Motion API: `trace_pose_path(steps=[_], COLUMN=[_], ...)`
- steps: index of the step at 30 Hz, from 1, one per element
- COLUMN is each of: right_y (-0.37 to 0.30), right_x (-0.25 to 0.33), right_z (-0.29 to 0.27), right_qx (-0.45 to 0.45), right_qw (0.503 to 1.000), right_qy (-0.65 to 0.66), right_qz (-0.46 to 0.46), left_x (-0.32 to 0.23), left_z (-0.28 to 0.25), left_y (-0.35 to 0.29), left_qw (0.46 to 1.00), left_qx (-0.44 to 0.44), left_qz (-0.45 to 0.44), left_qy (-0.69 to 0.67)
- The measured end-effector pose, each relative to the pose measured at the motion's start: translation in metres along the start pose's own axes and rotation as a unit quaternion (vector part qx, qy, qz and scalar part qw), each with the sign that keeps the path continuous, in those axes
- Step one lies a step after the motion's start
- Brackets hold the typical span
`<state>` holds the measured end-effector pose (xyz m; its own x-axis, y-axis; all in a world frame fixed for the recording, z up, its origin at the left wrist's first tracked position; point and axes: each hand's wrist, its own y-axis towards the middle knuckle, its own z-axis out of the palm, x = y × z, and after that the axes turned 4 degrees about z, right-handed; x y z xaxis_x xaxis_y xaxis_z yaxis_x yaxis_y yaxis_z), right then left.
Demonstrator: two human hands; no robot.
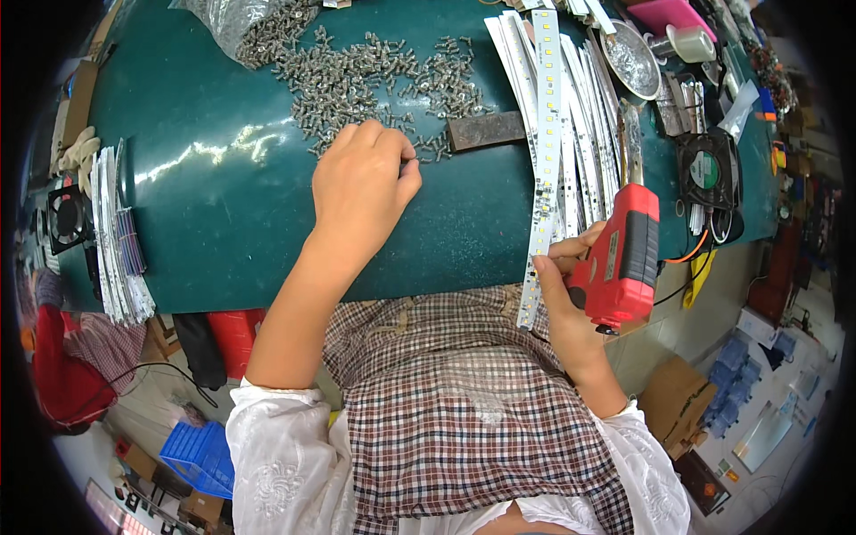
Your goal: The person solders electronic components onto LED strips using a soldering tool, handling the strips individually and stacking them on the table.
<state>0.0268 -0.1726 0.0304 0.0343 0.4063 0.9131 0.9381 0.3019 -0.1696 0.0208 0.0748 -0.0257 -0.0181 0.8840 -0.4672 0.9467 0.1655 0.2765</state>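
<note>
My left hand (pixel 364 183) rests at the near edge of a pile of small grey metal parts (pixel 343 80), fingers curled together; whatever they pinch is hidden. In my right hand (pixel 575 316) a long, narrow white LED strip board (pixel 547 107) is held near its lower end, between thumb and fingers. The same hand also has a red and black pistol-shaped tool (pixel 624 259), which looks like a soldering gun, against its palm side. A dark flat bar (pixel 486 132) lies between the metal parts and the strip.
More white strips (pixel 584 134) lie under and right of the held one, on the green tabletop (pixel 223 223). A metal dish (pixel 631 61), a wire spool (pixel 691 43) and a black fan (pixel 709 169) stand at the right. Bundled strips (pixel 116 241) lie at the left, near another person's red sleeve (pixel 67 374).
</note>
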Motion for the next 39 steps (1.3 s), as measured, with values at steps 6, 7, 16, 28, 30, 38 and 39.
trace_pose_path(steps=[6,7,16,28,30,38,39], right_y=[0.006,0.005,0.002,-0.001,0.0,0.0,-0.001], right_x=[0.003,0.002,0.002,-0.002,-0.004,-0.004,-0.004], right_z=[0.0,-0.001,0.002,0.003,0.002,0.002,0.002], right_qx=[0.028,0.043,0.09,0.08,0.088,0.084,0.079], right_qw=[0.999,0.998,0.995,0.99,0.993,0.992,0.991], right_qy=[0.024,0.041,0.046,0.117,0.08,0.097,0.106], right_qz=[-0.013,0.0,-0.014,0.029,-0.016,-0.003,0.004], left_x=[-0.023,-0.029,-0.055,-0.054,-0.054,-0.054,-0.054], left_z=[-0.015,-0.018,-0.002,0.005,0.005,0.002,0.002], left_y=[-0.002,-0.004,-0.019,-0.018,-0.018,-0.017,-0.017], left_qw=[0.992,0.946,0.667,0.649,0.631,0.63,0.633], left_qx=[-0.005,0.017,0.05,0.035,0.037,0.053,0.054], left_qz=[-0.085,-0.151,-0.279,-0.268,-0.283,-0.292,-0.294], left_qy=[-0.095,-0.288,-0.689,-0.711,-0.721,-0.718,-0.715])
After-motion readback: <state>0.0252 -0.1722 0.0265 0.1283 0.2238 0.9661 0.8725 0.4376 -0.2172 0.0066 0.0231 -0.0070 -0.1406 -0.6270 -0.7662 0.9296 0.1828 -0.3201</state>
